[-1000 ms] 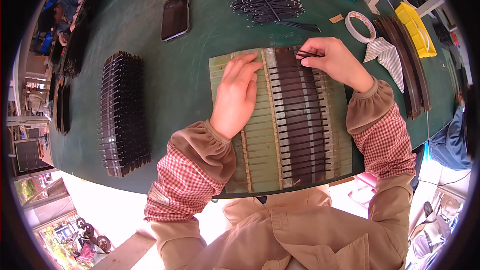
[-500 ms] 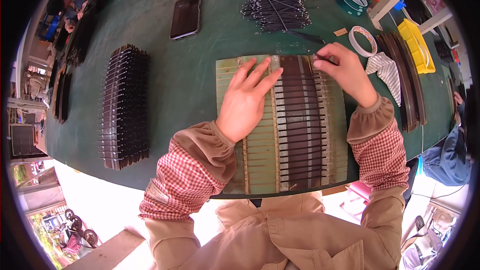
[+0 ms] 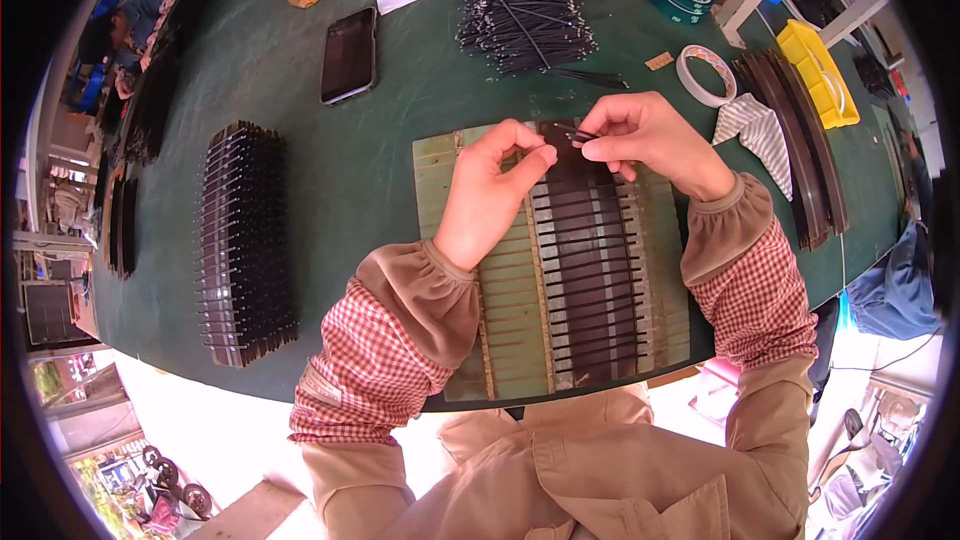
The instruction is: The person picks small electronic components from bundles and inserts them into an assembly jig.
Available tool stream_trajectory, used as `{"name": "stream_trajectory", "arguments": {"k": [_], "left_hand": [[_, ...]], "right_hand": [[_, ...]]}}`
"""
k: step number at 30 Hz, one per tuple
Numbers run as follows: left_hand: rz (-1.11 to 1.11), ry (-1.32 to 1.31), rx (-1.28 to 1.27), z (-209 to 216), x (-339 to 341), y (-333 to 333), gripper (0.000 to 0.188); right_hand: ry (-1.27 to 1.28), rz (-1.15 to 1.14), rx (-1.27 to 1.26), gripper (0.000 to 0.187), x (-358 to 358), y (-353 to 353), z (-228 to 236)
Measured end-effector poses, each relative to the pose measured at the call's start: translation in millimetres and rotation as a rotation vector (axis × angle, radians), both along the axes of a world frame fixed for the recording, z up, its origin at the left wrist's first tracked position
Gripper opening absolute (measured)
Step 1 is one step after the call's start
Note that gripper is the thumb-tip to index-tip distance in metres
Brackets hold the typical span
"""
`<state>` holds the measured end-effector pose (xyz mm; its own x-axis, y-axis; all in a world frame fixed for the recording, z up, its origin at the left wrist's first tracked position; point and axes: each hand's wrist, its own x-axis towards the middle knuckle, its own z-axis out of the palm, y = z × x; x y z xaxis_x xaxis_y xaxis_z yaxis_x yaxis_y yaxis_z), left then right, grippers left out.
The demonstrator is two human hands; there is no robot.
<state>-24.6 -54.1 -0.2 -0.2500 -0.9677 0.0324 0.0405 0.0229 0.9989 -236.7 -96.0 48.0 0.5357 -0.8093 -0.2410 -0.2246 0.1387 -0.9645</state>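
Observation:
My right hand (image 3: 650,143) pinches a few short black wires (image 3: 570,132) above the far end of the green board (image 3: 512,320). My left hand (image 3: 484,185) is just left of them, thumb and fingertips pressed together; whatever is between them is too small to make out. Under both hands, a dark brown strip (image 3: 592,325) lies lengthwise on the board. Black wires cross it in evenly spaced rows, their tips sticking out along its right side. The far end of the strip is partly hidden by my right hand.
A heap of black wires (image 3: 525,15) lies beyond the board. A stack of wired strips (image 3: 245,245) stands at left, a phone (image 3: 349,55) behind it. To the right are a tape roll (image 3: 706,76), striped cloth (image 3: 755,140), dark strips (image 3: 795,145) and a yellow bin (image 3: 818,75).
My left hand has lifted from lying flat on the board and curled into a pinch. The right hand has moved left from the strip's far right edge, bringing wires toward the left hand.

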Motion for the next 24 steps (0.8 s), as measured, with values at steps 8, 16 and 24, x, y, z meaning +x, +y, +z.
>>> {"name": "stream_trajectory", "arguments": {"k": [8, 16, 24], "left_hand": [[-0.011, 0.058, -0.054, 4.4, -4.4, -1.9, 0.002], [0.229, -0.544, -0.490, 2.7, 21.8, 2.3, 0.013], [0.174, -0.642, -0.599, -2.4, 25.5, 6.3, 0.013]], "right_hand": [[-0.012, 0.026, 0.027, 0.013, 0.6, -1.2, -1.6], [0.121, -0.054, -0.141, 0.016, -14.3, -14.0, -15.5], [0.171, -0.031, -0.278, 0.014, -11.4, -19.6, -31.0]]}}
